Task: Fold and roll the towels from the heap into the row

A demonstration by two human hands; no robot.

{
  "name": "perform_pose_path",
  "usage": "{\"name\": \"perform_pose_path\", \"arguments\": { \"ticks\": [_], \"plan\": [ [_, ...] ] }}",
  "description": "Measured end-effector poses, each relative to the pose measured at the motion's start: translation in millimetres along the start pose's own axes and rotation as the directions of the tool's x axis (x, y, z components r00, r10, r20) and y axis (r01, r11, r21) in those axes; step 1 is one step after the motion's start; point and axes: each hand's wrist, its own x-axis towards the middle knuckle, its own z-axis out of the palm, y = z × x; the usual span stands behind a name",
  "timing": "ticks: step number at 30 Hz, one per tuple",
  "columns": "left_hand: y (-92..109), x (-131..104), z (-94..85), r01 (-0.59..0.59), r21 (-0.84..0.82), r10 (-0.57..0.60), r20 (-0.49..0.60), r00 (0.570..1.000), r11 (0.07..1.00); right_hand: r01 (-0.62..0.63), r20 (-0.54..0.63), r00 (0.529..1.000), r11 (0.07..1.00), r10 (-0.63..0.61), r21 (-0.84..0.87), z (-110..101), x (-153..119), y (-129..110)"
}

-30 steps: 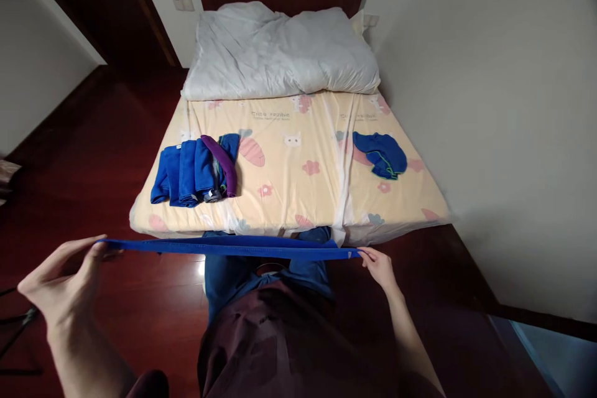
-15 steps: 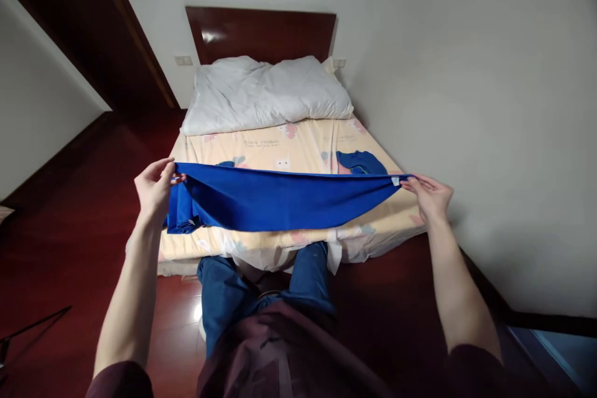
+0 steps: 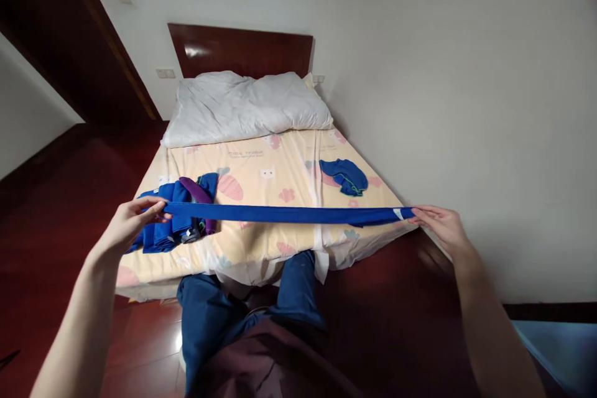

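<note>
A blue cloth [image 3: 280, 214] is stretched in a narrow, nearly level band above the bed, with a small white label near its right end. My left hand [image 3: 133, 219] pinches one end of it between thumb and fingers. The other end is pinched by my right hand [image 3: 441, 227], close to the label. Behind and below my left hand lies a group of folded blue cloths [image 3: 161, 230], with a purple cloth [image 3: 198, 193] among them. A crumpled blue cloth [image 3: 345, 175] with a green edge rests farther back on the right side of the bed.
The bed [image 3: 261, 174] has a pale patterned sheet. A white quilt or pillow [image 3: 252, 106] lies at the far end against a dark wooden headboard [image 3: 242, 46]. A wall [image 3: 443, 87] runs along the right, and dark red floor [image 3: 116, 149] lies to the left.
The blue cloth has gone from a wide, sagging sheet to a taut narrow band. Both hands have moved lower and farther apart. More of the folded cloths now shows, as the view has shifted.
</note>
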Motion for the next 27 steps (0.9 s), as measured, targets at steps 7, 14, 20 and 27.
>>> {"name": "perform_pose_path", "arguments": {
  "ticks": [7, 14, 20, 27],
  "plan": [
    [-26, 34, 26.2, 0.066, 0.088, -0.081, 0.177, 0.981, 0.994, -0.084, 0.024, 0.996, 0.996, 0.083, 0.026, 13, 25, 8],
    [-48, 102, 90.3, 0.079, -0.056, -0.079, -0.001, 0.997, 0.995, -0.019, -0.136, 0.990, 0.999, 0.024, 0.035, 96, 86, 14],
    [-15, 129, 84.8, -0.173, -0.154, 0.123, -0.289, 0.949, 0.973, 0.255, -0.380, 0.904, 0.961, -0.197, 0.109, 118, 143, 2],
    [-67, 69, 94.7, -0.076, 0.093, 0.103, -0.335, 0.937, 0.993, 0.183, -0.227, 0.960, 0.981, -0.163, 0.068, 111, 119, 77]
  ]
}}
